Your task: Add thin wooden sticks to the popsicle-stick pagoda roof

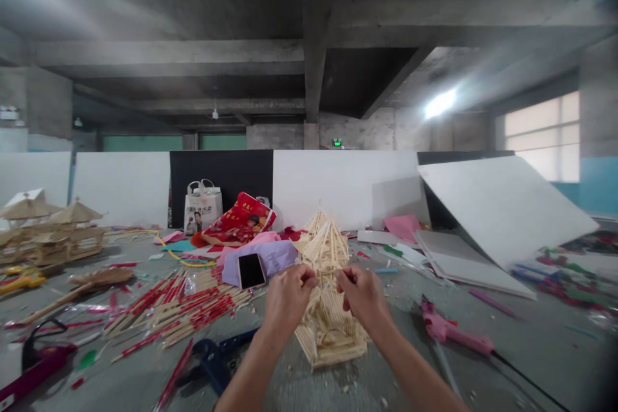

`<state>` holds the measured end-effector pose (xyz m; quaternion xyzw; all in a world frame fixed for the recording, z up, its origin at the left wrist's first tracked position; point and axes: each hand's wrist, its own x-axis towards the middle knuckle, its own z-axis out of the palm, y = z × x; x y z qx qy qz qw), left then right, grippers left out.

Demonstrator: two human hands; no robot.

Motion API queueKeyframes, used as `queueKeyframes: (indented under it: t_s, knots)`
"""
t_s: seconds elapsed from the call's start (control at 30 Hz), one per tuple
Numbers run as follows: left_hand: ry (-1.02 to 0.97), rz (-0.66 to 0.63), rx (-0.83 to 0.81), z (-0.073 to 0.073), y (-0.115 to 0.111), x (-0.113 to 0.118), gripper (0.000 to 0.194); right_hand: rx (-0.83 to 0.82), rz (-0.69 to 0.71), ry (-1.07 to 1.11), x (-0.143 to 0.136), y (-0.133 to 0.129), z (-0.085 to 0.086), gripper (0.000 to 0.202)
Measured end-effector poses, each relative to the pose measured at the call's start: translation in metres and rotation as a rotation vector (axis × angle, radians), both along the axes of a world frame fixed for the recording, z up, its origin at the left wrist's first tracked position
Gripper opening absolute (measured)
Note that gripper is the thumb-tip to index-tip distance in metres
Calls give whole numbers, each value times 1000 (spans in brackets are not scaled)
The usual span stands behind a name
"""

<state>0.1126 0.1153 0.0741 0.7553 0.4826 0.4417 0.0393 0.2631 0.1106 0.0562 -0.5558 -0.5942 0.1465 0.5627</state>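
Held between both hands near the middle of the grey table (pixel 531 347): a pale wooden model tower built of thin stacked sticks (pixel 328 309), square log-style base at the near end, steep pointed roof of fanned sticks at the far end. Left hand (pixel 288 296) curled closed on the tower's left side around mid-height, fingers pinching the sticks. Right hand (pixel 363 293) closed likewise on the right side, thumb and fingers gripping the same level. Base resting on the tabletop, roof leaning slightly away.

Just left of the tower, a black smartphone (pixel 252 270) lying on a lilac sheet of paper (pixel 275 256). Farther left, a loose heap of red-and-tan wooden sticks (pixel 183 309) spread across the surface. Near the left forearm, a dark blue hand tool (pixel 212 357), partly hidden. To the right, a pink glue gun with black cord (pixel 449 328), well apart from the tower. Behind, a red printed bag (pixel 239 222) and a white tote bag (pixel 203 206) against white partition boards (pixel 338 187). At far left, finished wooden pavilion models (pixel 53 232). At right, a large white board (pixel 502 206) leaning at a slant, with scraps of coloured paper beyond. Nothing lying between the hands and the tower.
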Motion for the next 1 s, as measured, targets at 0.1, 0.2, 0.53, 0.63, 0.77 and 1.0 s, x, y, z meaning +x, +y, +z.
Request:
queueKeyframes:
  t_s: [0.1,0.2,0.53,0.63,0.77,1.0]
  knots:
    - [3,0,1,-1,1,1,11,-1,-1,-5,0,0,1,27]
    - [2,-3,-1,-1,1,1,10,-5,1,-10,0,-1,2,26]
    - [-3,-13,-14,-1,-1,1,11,-4,1,-19,0,-2,2,26]
    - [-2,-7,-22,-3,0,1,12,1,2,-24,0,-3,2,27]
    - [-1,-7,-26,-4,0,1,13,-2,-1,-29,-1,-6,3,27]
    - [-3,-14,-20,-6,1,0,13,-12,-6,-26,-1,-8,4,27]
